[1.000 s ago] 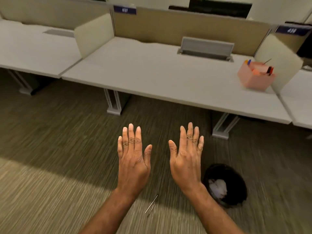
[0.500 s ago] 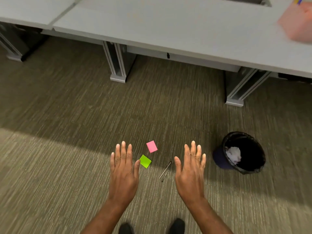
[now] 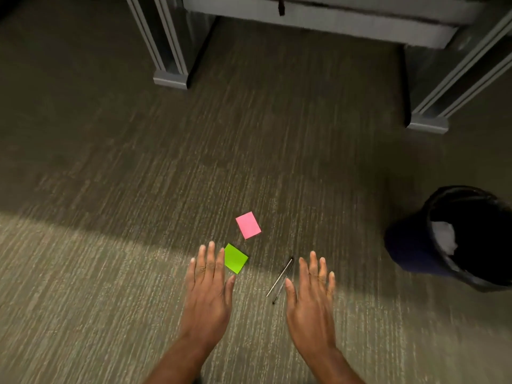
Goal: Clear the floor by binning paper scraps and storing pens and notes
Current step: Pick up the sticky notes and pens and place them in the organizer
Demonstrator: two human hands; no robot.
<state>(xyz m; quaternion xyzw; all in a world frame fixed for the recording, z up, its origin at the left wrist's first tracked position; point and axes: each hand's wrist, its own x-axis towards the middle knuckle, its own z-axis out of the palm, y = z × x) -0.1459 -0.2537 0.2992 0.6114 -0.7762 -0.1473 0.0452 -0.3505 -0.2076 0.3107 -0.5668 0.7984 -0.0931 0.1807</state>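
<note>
On the carpet lie a pink sticky note (image 3: 248, 225), a green sticky note (image 3: 235, 258) just below it, and two thin pens (image 3: 280, 280) side by side. My left hand (image 3: 208, 286) hovers palm down, its fingertips beside the green note. Right of the pens is my right hand (image 3: 311, 295), also flat with fingers spread. Both hands hold nothing. A black bin (image 3: 460, 236) with white crumpled paper inside stands at the right.
Grey desk legs (image 3: 169, 51) stand at the back left and another leg (image 3: 432, 117) at the back right, with the desk's underside (image 3: 318, 20) between them. Striped carpet (image 3: 110, 273) covers the floor all around.
The view has tilted down from the desk top to the floor and come closer. The notes, pens and bin came into view. Both hands stayed flat and spread.
</note>
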